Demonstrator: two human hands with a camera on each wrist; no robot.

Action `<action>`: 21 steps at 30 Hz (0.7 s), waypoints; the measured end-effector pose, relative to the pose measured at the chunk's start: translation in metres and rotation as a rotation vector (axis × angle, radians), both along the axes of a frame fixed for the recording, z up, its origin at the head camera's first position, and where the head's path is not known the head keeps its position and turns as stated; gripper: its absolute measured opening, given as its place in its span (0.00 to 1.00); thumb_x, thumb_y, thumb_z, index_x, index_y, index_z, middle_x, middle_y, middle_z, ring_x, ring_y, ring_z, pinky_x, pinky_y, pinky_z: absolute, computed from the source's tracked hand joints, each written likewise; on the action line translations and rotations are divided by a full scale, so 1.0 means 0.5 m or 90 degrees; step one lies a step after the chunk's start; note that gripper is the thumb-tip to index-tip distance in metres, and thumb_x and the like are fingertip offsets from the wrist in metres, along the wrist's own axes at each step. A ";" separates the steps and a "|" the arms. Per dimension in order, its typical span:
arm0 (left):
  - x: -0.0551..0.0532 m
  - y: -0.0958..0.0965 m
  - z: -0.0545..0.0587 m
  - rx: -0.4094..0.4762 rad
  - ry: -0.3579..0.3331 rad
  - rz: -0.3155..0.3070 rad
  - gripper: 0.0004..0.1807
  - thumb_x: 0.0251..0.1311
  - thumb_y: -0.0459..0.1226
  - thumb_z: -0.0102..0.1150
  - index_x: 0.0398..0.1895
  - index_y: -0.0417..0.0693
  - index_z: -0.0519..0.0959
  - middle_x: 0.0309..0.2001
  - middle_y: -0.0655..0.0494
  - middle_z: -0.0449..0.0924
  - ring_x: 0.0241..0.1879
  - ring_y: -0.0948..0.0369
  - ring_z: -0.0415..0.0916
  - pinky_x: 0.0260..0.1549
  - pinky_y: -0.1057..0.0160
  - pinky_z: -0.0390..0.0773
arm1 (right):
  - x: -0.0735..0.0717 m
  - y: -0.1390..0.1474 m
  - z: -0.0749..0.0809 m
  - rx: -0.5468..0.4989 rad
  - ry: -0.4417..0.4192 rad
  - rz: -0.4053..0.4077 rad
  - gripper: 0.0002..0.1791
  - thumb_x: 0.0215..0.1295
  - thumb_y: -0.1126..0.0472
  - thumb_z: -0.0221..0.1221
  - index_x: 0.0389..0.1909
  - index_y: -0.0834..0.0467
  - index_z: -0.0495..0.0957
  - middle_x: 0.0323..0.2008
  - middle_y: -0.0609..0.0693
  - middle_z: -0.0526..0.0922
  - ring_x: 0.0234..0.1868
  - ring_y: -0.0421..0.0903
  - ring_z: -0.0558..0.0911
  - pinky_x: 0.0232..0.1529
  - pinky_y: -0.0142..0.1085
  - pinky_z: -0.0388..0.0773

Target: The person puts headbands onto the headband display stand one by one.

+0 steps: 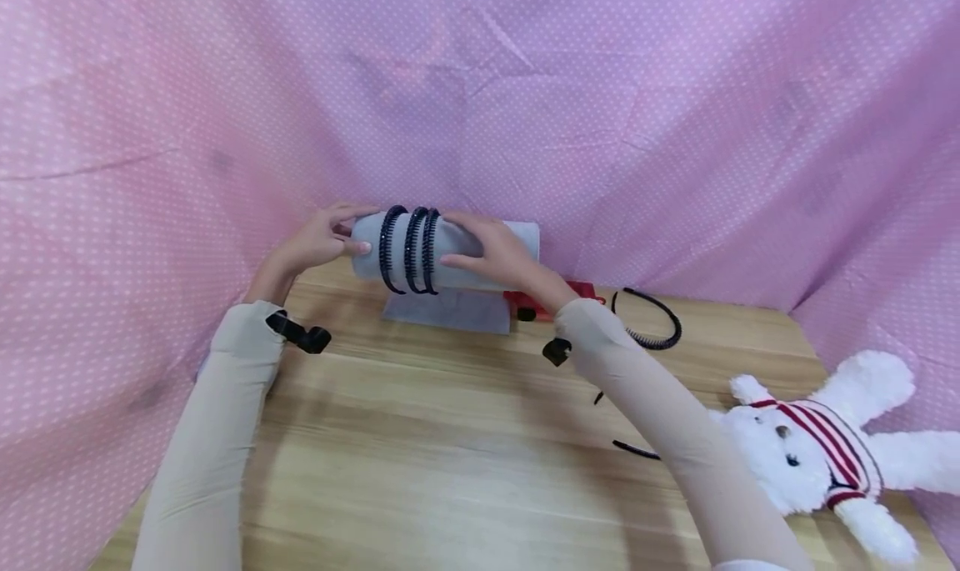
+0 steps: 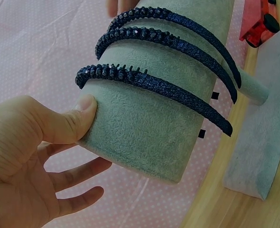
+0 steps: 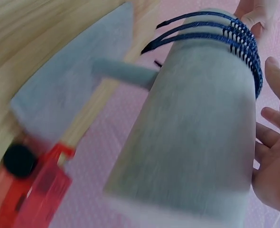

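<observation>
A grey plush headband display stand has a horizontal roll on a short post over a flat grey base. Three dark blue beaded headbands sit around the roll, two close together and one nearer its left end. My left hand holds that left end, thumb on the surface in the left wrist view and fingers reaching behind. Along the roll, just right of the headbands, is my right hand. Its fingers lie loosely spread against the far side, with the thumb off the surface.
A red toy vehicle with black wheels stands beside the base. One black headband lies on the wooden table; another is partly hidden by my right arm. A white plush toy lies at right. Pink dotted cloth hangs behind.
</observation>
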State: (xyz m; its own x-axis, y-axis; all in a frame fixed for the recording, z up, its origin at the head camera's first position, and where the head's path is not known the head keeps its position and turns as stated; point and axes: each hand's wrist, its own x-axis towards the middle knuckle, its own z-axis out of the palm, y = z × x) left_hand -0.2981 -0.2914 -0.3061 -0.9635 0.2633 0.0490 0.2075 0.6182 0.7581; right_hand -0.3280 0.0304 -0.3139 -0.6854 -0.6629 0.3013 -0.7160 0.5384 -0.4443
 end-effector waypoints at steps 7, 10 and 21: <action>0.002 0.001 0.004 -0.020 -0.005 0.002 0.34 0.69 0.33 0.61 0.77 0.51 0.65 0.73 0.38 0.61 0.63 0.36 0.70 0.55 0.47 0.79 | 0.014 0.100 -0.001 0.046 0.052 -0.002 0.37 0.67 0.45 0.66 0.73 0.53 0.68 0.72 0.54 0.72 0.74 0.53 0.69 0.76 0.49 0.63; 0.000 0.002 0.005 -0.023 -0.019 0.007 0.34 0.70 0.33 0.61 0.78 0.52 0.64 0.74 0.39 0.60 0.64 0.36 0.70 0.57 0.44 0.77 | 0.019 0.145 -0.006 0.057 0.085 -0.001 0.37 0.66 0.47 0.67 0.73 0.56 0.69 0.71 0.57 0.73 0.73 0.55 0.71 0.75 0.51 0.65; -0.005 0.000 0.001 -0.028 -0.019 0.010 0.35 0.70 0.34 0.60 0.79 0.51 0.62 0.72 0.38 0.60 0.63 0.37 0.69 0.54 0.49 0.77 | 0.025 0.299 -0.020 0.152 0.036 -0.056 0.42 0.66 0.51 0.68 0.76 0.62 0.63 0.73 0.65 0.68 0.73 0.64 0.69 0.74 0.56 0.64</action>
